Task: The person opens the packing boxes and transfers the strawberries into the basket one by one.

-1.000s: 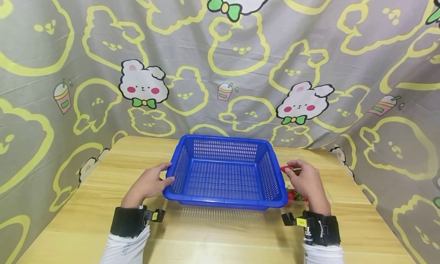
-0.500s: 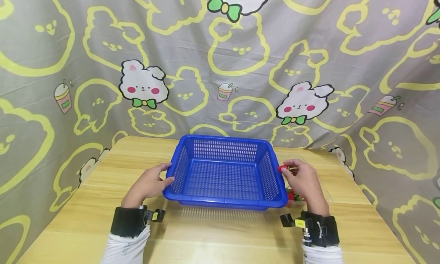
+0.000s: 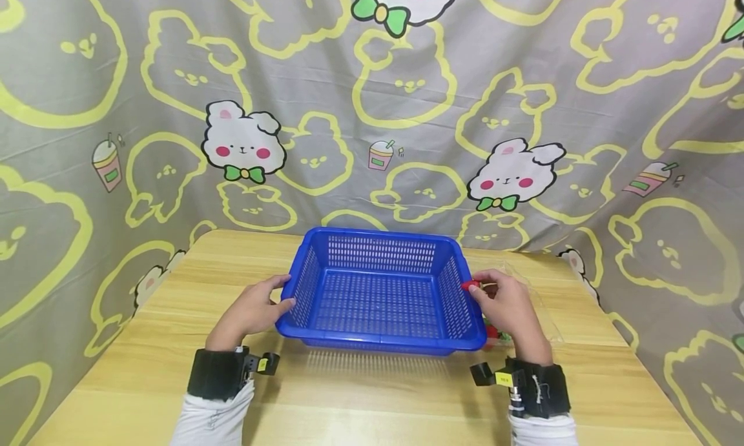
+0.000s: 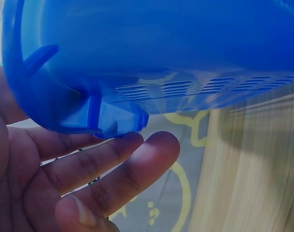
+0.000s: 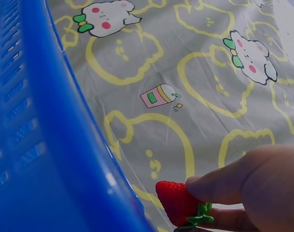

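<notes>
Strawberry (image 5: 177,200) is pinched by the right hand (image 3: 510,307), best lightly and clear of the blue perforated basket (image 3: 378,340) gripped by the left hand (image 3: 252,309).

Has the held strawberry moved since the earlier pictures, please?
Yes: in the head view, the strawberry has shifted left relative to the unmoved blue basket.

The left hand (image 3: 252,310) and right hand (image 3: 514,310) are bare, and pale grey sleeves (image 3: 212,420) cover the arms. Each wrist wears a wide black band (image 3: 213,374) with a small black camera (image 3: 269,364) and a yellow sticker (image 3: 504,379). White thread (image 3: 540,390) marks the right band.
</notes>
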Demonstrator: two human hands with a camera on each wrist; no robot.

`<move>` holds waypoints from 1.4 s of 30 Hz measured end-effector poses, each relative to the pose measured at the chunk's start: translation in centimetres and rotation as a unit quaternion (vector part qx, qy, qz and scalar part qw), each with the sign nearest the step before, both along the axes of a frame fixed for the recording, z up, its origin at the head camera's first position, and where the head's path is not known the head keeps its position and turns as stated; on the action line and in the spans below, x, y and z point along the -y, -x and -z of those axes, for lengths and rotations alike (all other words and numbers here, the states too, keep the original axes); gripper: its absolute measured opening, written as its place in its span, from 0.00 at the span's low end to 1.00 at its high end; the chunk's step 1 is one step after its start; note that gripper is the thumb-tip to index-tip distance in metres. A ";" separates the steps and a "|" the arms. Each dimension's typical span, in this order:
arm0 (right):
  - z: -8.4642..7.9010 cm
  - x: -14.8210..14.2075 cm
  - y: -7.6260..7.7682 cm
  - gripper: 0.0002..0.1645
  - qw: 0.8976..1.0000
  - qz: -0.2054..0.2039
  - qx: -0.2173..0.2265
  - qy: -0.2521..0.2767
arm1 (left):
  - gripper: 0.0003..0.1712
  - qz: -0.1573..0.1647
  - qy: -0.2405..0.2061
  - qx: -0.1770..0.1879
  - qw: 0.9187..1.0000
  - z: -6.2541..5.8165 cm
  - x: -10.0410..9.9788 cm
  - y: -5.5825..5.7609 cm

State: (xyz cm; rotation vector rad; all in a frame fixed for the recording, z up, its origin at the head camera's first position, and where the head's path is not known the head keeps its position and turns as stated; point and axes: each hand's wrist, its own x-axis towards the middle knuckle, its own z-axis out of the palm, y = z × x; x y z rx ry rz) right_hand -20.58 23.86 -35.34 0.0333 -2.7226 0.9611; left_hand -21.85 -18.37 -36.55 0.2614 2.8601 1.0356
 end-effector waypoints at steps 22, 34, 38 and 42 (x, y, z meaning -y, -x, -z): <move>0.1 1.1 -0.1 0.13 0.999 -0.041 -0.003 -0.019 | 0.32 0.002 0.001 -0.003 1.000 0.1 0.1 -0.1; 0.1 1.3 -0.1 0.14 0.998 -0.063 0.012 -0.030 | 0.32 0.006 0.002 -0.007 1.000 -0.1 0.0 -0.1; 0.0 1.4 -0.1 0.14 0.997 -0.071 0.016 -0.037 | 0.32 0.006 0.001 -0.008 1.000 -0.2 0.0 -0.1; 0.0 1.6 -0.1 0.15 0.996 -0.075 0.022 -0.042 | 0.32 0.006 0.002 -0.007 1.000 -0.2 0.1 -0.1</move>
